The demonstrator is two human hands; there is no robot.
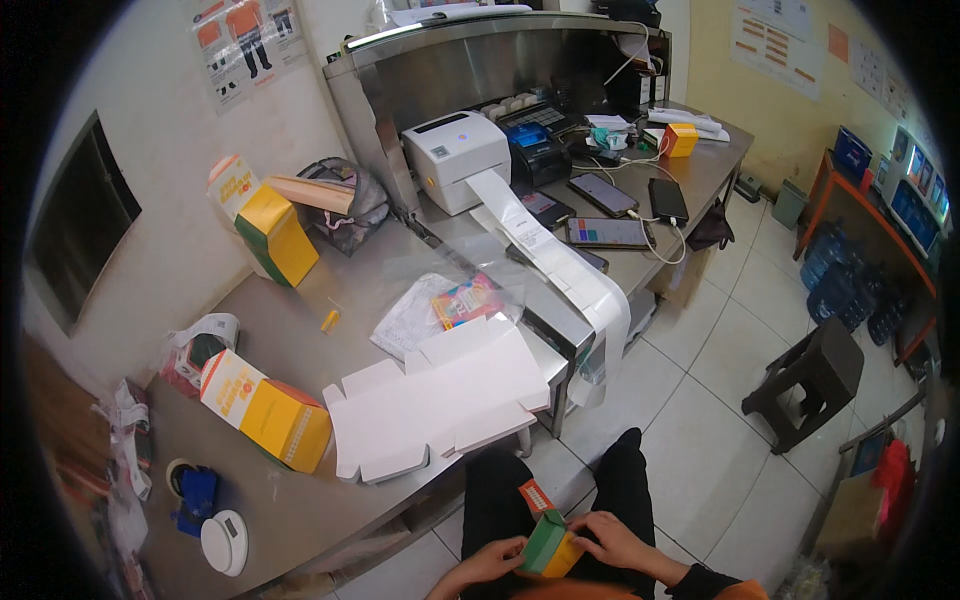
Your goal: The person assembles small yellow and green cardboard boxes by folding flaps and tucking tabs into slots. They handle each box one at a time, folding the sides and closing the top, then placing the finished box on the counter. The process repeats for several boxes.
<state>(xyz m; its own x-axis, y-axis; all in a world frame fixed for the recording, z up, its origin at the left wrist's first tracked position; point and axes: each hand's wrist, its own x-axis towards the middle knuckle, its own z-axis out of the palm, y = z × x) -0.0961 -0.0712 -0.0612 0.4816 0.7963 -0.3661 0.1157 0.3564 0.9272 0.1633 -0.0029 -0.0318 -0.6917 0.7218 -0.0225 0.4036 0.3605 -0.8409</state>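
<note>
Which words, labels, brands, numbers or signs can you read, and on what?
I won't copy out wording; print shows here:
Front yellow carton, rear yellow carton: large lettering.
Wall poster: too small.
Paper strip: too small.
Small carton between left hand and right hand: too small.

Left hand point(494, 561): half-curled | right hand point(610, 541): bent | near each other

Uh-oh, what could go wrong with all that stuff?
The left hand and right hand hold the small box away from the table; it might drop.
The flat white cardboard lies by the table's edge, so a bump could knock it down.
The long paper strip hangs over an edge and might get snagged.
</note>
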